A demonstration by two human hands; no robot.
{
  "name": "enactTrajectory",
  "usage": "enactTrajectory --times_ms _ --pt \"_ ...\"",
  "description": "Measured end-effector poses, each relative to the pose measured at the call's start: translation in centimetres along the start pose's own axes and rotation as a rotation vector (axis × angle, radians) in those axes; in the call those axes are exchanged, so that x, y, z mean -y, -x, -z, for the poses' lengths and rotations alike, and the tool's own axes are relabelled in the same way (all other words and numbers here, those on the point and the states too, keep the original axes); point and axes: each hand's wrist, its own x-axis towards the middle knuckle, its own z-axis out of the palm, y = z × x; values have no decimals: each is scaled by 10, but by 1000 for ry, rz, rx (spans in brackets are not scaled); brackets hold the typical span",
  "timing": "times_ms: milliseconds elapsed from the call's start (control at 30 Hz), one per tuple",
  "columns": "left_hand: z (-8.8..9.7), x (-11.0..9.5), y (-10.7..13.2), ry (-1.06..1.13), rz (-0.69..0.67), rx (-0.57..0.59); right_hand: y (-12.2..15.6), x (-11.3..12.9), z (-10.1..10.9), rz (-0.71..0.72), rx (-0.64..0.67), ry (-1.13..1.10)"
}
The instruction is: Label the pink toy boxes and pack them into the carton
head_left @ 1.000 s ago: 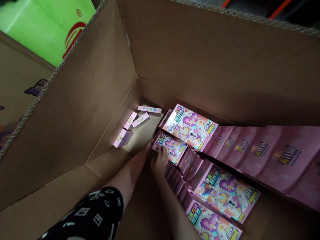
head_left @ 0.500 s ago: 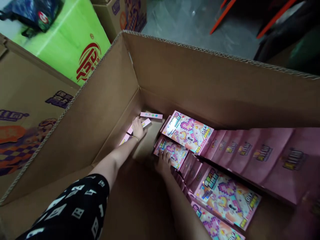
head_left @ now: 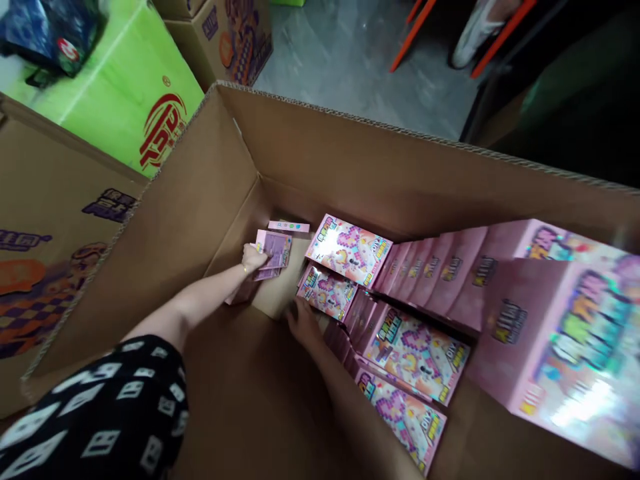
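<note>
Deep inside a large cardboard carton [head_left: 240, 367], my left hand [head_left: 254, 259] grips the left edge of flat pink toy boxes [head_left: 274, 252]. They are tilted so a purplish printed face shows, and I cannot tell how many are in the grip. My right hand [head_left: 303, 321] is beside the near left corner of a pink DIY toy box [head_left: 327, 292], fingers apart and partly blurred; whether it touches the box is unclear. A brighter DIY box [head_left: 349, 248] lies just behind that one. Beyond my left hand a narrow pink box side [head_left: 289, 227] shows.
Rows of pink boxes [head_left: 435, 267] stand along the carton's right part, with a large glossy one [head_left: 585, 360] close at right. Outside are a lime-green box [head_left: 125, 87], printed cartons [head_left: 220, 47], orange legs [head_left: 413, 33] and a person's shoe [head_left: 473, 40].
My left hand has closed on pink boxes at the left and tipped them up. My right hand has slid off the box top to its near left corner. The view has shifted right.
</note>
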Motion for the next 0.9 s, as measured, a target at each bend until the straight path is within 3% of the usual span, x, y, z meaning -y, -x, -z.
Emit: enactTrajectory --times_ms 100,200,267,367,467,567,700,833,900 --pt "52 -12 37 5 -107 126 4 29 2 -196 23 -265" --pt "104 -18 90 -32 -257 237 19 61 2 -364 106 -555" --pt "133 -14 127 -92 -558 300 38 80 0 -393 157 -711" --pt "166 -3 171 -254 -1217 268 75 106 -2 -309 88 -908" --pt "184 2 199 -519 -1701 122 116 129 0 -256 -16 -1044" --pt "192 -1 228 -667 -1948 -91 157 148 6 -156 46 -1072" --pt "198 -17 280 -686 -2121 -262 196 167 12 37 225 -1067" --pt "201 -38 333 -789 -2158 -284 218 180 12 40 216 -937" --pt "204 -45 358 -789 -2166 -228 226 182 14 40 178 -843"
